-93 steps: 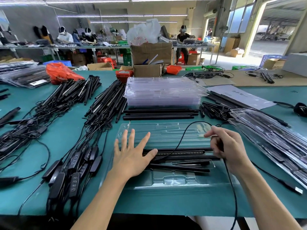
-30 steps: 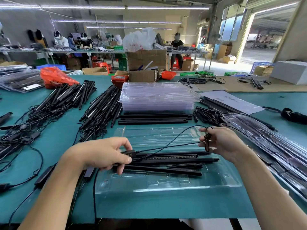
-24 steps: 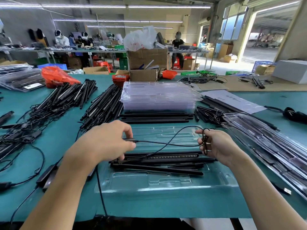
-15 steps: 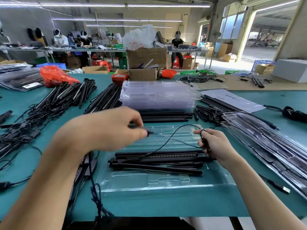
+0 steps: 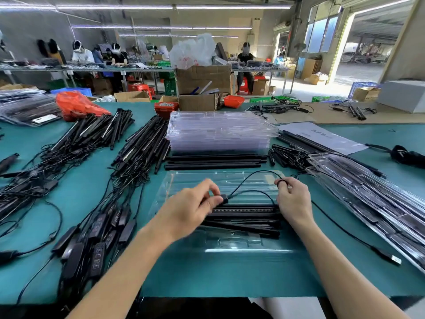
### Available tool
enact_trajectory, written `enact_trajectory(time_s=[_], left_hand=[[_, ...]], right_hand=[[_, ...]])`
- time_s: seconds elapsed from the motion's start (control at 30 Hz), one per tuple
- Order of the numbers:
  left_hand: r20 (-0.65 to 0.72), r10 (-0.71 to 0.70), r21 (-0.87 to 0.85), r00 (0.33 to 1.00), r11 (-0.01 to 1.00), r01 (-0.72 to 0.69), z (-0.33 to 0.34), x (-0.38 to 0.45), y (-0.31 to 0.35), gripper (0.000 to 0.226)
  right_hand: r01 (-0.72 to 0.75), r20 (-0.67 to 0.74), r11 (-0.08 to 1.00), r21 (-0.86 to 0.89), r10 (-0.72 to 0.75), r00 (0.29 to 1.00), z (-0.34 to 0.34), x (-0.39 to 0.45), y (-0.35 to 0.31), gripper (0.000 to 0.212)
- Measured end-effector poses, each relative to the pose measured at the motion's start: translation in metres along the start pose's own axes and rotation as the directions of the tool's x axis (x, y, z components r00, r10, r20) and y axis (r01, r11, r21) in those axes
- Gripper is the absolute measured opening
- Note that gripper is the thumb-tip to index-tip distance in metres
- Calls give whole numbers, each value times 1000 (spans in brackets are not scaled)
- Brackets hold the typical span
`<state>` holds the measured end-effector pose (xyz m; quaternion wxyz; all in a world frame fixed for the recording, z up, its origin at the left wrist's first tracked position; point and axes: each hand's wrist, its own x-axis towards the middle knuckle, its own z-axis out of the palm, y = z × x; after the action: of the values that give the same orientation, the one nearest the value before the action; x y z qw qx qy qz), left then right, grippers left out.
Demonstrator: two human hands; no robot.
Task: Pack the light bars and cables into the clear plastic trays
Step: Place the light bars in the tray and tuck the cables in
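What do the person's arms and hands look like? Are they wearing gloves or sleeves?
No gloves and no sleeves show. The left hand and right hand are both bare, and both forearms are bare as far as the bottom edge of the picture. I can see no watch, ring, bracelet or wristband on either one. Anything worn above the forearms is out of view.
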<state>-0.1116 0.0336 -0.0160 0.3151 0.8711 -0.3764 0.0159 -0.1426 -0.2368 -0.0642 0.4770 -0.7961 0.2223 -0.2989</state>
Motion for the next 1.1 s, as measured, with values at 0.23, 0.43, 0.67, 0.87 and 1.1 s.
enact_trajectory(time_s=[0.23, 0.43, 0.67, 0.87, 1.1], left_hand=[[80, 147, 109, 986, 982, -155, 30, -14, 4, 22], [91, 151, 35, 984, 987, -155, 42, -13, 5, 15], [76, -2, -219, 997, 976, 18, 49, -10, 8, 5], [121, -118, -170, 986, 976, 137, 49, 0, 15, 17], [208, -249, 189, 946, 959, 211, 39, 21, 32, 24]], right_hand=[[-28, 39, 999, 46, 26, 999, -2, 7, 1, 24], [-34, 69, 992, 122, 26, 997, -2, 10, -3, 22], [-26, 101, 993, 115, 14, 995, 1, 10, -2, 18], [-22, 116, 993, 119, 9, 993, 0, 9, -2, 15], [-29, 117, 976, 214, 4, 993, -2, 8, -5, 22]])
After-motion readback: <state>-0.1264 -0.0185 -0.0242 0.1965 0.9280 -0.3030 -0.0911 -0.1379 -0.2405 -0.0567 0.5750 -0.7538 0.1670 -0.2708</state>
